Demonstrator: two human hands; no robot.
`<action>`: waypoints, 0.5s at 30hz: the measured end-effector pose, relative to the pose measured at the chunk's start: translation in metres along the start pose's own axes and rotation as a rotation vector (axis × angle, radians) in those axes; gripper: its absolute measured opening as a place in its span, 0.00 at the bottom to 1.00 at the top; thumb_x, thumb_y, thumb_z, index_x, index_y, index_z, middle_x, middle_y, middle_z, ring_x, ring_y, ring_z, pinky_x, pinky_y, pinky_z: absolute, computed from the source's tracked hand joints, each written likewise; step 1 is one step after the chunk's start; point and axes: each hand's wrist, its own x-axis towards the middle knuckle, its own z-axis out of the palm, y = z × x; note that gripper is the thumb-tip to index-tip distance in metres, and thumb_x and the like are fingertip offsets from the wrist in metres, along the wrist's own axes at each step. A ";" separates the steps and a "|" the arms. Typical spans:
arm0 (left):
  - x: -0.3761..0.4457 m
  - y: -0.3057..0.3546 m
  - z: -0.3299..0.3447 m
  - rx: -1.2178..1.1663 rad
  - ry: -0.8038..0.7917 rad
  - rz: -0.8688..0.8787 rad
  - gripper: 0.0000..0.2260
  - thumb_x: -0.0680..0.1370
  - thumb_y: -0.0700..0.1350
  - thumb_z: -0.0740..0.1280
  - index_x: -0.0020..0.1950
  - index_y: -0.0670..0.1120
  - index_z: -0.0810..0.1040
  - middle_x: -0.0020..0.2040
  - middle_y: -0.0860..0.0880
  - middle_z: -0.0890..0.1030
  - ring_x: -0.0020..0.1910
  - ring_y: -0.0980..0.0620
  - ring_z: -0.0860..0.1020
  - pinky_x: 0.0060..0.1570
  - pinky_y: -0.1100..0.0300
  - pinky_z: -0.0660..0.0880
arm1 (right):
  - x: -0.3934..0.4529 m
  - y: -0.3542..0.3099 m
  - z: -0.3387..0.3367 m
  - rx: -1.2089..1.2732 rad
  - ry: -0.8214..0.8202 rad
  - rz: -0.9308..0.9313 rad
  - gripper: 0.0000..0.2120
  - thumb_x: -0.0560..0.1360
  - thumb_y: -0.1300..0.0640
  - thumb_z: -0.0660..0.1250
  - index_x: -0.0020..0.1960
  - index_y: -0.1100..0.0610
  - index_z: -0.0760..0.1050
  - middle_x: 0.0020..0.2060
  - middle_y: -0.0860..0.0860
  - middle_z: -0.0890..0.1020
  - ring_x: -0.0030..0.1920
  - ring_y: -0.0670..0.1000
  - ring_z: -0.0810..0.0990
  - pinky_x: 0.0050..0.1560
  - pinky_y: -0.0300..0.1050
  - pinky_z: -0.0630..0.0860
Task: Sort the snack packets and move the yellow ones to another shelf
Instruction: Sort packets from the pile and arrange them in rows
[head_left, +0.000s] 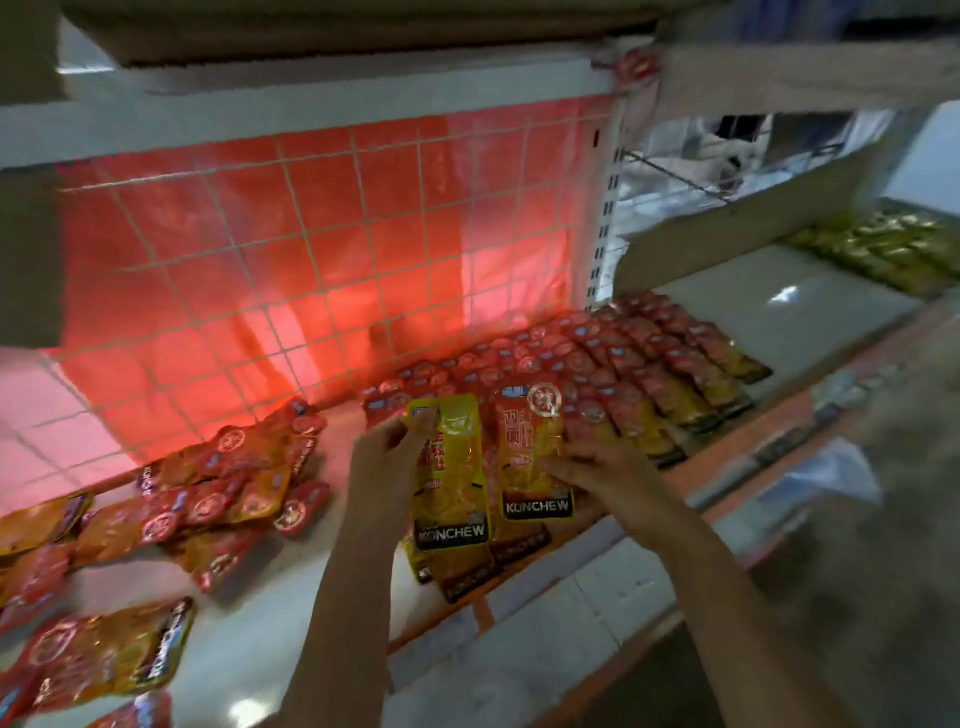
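The left hand (387, 441) pinches the top left corner of a yellow packet (451, 475), thumb and fingers closed on the sealed edge, likely because that flat seam gives the firmest purchase on a slippery pouch. The packet stands nearly upright from the pile, its dark branded band at six o'clock, which reads as lifting it clear of its neighbours. At three o'clock from it, just beside, the right hand (592, 470) lies with fingers spread and only lightly bent over the lower part of a red-topped packet (535, 457); whether it grips or merely presses that pouch flat I cannot tell. Holding the red one down would keep it from dragging along with the yellow.

Both pouches are glossy film, flat and oblong, with a clear window showing pale yellow contents. More of the same lie under them, edges fanned.

Toward one o'clock, rows of red packets (623, 358) overlap like shingles on the white shelf (322, 597). At nine o'clock a loose heap of orange-red packets (228, 493) sprawls unsorted. Behind, at twelve, a white wire grid (311, 249) fronts a translucent red sheet. At two o'clock, well apart, a yellow-green batch (883, 249) sits on a neighbouring shelf, perhaps the destination.
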 end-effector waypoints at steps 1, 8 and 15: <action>0.000 0.001 0.015 0.027 -0.031 0.000 0.13 0.73 0.54 0.71 0.37 0.45 0.80 0.37 0.41 0.77 0.37 0.43 0.76 0.35 0.50 0.77 | -0.002 0.003 -0.012 0.014 0.035 0.001 0.11 0.73 0.57 0.70 0.47 0.67 0.81 0.47 0.66 0.82 0.48 0.63 0.81 0.48 0.55 0.79; -0.004 0.015 0.122 0.086 -0.123 0.066 0.09 0.77 0.51 0.67 0.47 0.47 0.82 0.43 0.47 0.84 0.41 0.48 0.81 0.36 0.58 0.78 | 0.003 0.022 -0.109 0.027 0.157 0.026 0.08 0.74 0.58 0.69 0.49 0.62 0.82 0.47 0.59 0.84 0.49 0.59 0.83 0.57 0.60 0.76; 0.004 0.015 0.237 0.063 -0.085 0.071 0.15 0.76 0.50 0.69 0.43 0.37 0.79 0.29 0.48 0.74 0.29 0.53 0.72 0.31 0.60 0.66 | 0.039 0.036 -0.236 -0.053 0.092 0.016 0.05 0.75 0.62 0.67 0.47 0.62 0.80 0.42 0.62 0.83 0.38 0.54 0.83 0.43 0.48 0.81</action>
